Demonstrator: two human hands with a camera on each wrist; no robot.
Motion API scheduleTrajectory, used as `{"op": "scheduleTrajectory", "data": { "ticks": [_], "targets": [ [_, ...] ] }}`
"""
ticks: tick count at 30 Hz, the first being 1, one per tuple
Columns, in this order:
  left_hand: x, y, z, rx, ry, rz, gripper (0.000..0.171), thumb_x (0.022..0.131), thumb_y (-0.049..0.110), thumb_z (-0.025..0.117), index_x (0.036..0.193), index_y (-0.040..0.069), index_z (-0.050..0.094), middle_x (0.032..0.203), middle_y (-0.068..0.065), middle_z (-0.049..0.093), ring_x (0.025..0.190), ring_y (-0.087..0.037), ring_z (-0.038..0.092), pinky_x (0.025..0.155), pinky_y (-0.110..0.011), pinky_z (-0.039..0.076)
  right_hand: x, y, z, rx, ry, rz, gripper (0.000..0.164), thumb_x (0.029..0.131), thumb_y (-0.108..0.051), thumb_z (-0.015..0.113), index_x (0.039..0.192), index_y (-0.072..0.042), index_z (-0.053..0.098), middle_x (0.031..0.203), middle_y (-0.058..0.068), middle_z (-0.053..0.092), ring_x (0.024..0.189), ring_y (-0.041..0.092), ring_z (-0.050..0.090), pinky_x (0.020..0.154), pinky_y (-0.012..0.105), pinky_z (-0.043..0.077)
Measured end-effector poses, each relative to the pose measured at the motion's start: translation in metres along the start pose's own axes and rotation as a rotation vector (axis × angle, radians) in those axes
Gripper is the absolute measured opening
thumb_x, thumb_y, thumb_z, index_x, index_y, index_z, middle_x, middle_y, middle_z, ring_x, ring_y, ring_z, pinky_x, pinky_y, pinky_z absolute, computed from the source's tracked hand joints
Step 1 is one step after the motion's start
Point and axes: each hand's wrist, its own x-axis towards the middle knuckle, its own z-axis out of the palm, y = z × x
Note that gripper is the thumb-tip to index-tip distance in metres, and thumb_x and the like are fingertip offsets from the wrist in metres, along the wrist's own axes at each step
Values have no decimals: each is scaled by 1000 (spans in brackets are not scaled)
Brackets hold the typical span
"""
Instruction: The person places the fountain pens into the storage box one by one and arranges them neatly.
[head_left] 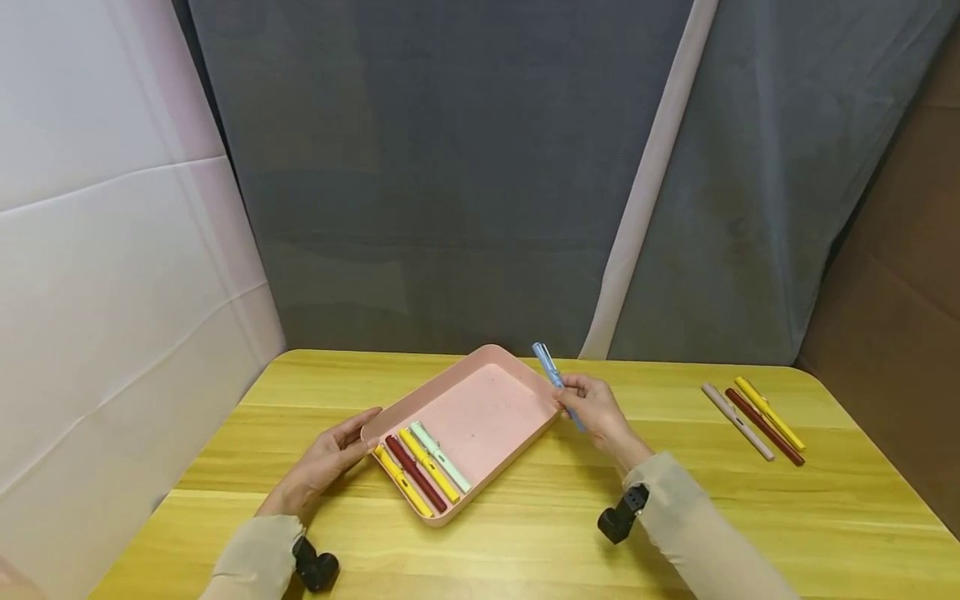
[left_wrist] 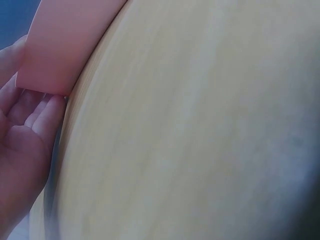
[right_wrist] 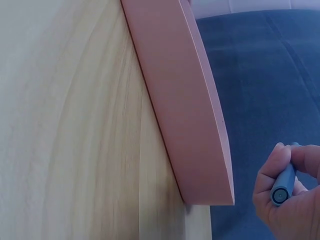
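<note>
A shallow pink tray (head_left: pixel 502 400) lies at an angle on the table. Along its near left end sit two yellow pens (head_left: pixel 405 482), a dark red pen (head_left: pixel 416 473) and a mint green pen (head_left: pixel 441 457), side by side. My left hand (head_left: pixel 322 462) grips the tray's left corner, the thumb by the rim and the fingers against the outer wall (left_wrist: pixel 65 50). Just beyond the tray's right corner, my right hand (head_left: pixel 596 408) pinches a light blue pen (head_left: pixel 550 367) between thumb and fingers, its clip end pointing up and away. In the right wrist view the pen's round end (right_wrist: pixel 281 195) shows.
On the right of the wooden table (head_left: pixel 675 533) lie a pale pinkish-grey pen (head_left: pixel 738 422), a dark red pen (head_left: pixel 765 427) and a yellow pen (head_left: pixel 770 414). A grey cloth (head_left: pixel 450 183) hangs behind, with a white one (head_left: pixel 127 275) at left.
</note>
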Motion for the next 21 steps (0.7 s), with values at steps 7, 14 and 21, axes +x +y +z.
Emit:
{"op": "scheduleTrajectory", "data": {
  "ticks": [7,14,21],
  "targets": [
    [0,-1,0,-2,-10,35,65,94,15,57,148,-1,24,148,-28,26,107,7,49,86,-12,42,-1,-2,5,50,-7,20,27,92,0,55,117,12,53,87,12,64,69,9,60,63,19,51],
    [1,-3,0,-7,-11,41,65,94,14,57,147,-2,24,147,-29,28,106,7,49,86,-12,42,-3,-1,9,-48,9,21,27,91,-5,57,115,9,58,96,14,69,79,16,63,75,31,52],
    [1,-3,0,-11,0,44,64,94,13,57,147,-3,25,146,-30,29,105,7,50,85,-12,43,-8,-5,16,-82,7,3,27,92,-6,57,115,7,60,101,18,69,84,22,62,72,28,49]
  ]
}}
